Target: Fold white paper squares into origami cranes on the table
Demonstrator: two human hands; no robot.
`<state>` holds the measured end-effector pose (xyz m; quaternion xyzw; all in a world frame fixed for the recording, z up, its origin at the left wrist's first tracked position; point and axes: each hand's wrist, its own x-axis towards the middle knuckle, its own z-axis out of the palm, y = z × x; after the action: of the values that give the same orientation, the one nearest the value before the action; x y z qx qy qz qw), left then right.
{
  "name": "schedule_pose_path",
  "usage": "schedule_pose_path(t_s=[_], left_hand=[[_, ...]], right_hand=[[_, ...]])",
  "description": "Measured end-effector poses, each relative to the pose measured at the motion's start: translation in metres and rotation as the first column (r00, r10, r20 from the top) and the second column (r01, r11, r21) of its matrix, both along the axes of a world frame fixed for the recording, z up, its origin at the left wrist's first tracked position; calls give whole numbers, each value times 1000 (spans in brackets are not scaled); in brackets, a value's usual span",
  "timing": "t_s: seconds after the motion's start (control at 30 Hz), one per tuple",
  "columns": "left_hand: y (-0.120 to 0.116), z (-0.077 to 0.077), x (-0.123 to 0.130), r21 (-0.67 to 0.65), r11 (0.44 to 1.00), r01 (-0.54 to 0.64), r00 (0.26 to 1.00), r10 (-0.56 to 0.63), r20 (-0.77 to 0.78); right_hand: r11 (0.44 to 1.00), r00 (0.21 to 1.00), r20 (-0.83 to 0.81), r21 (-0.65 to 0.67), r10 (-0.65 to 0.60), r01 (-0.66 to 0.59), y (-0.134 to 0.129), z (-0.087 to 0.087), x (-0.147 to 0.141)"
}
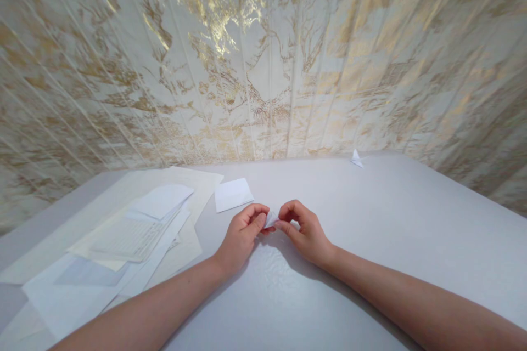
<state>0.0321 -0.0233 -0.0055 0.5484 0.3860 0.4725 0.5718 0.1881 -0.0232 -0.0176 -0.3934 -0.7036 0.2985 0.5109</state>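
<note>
Head view: papers point(127, 238) are lying at left. Near the centre, the left hand point(242, 235) is pinching a small folded paper point(270, 220), and the right hand point(307, 232) is pinching its right edge. Right of centre, a paper figure point(356, 160) is resting on the table point(411, 225).

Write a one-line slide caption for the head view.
Left hand holding a small folded paper, right hand at its edge, over a pale table.

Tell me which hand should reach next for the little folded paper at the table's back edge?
Probably the right hand: it's nearer that folded paper. But it's also busy at the small paper piece the left hand holds.
</note>
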Motion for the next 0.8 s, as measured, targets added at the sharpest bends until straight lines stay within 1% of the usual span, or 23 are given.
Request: schedule_pose_path(t_s=[0.1,0.23,0.33,0.43,0.53,0.67,0.8], left_hand=[[-2,3,1,22,999,-42,999,42,1],[-4,7,1,100,991,-86,995,91,-50],[-4,6,1,177,980,-96,986,119,-121],[-2,2,-1,259,960,-102,970,154,-187],[-1,1,-3,332,939,-85,950,177,-258],[-1,2,-4,390,920,-24,934,160,-320],[0,2,-5,443,896,2,921,171,-349]], right_hand=[[1000,1000,9,3,0,0,0,0,0],[1000,1000,23,-3,-13,13,0,0,0],[1000,999,47,11,-18,18,-2,0,0],[998,996,83,56,-28,23,-3,1,0],[993,989,143,119,-42,25,-3,0,2],[981,972,232,192,-41,-4,-2,-1,5],[968,966,255,250,-41,-25,-2,-1,6]])
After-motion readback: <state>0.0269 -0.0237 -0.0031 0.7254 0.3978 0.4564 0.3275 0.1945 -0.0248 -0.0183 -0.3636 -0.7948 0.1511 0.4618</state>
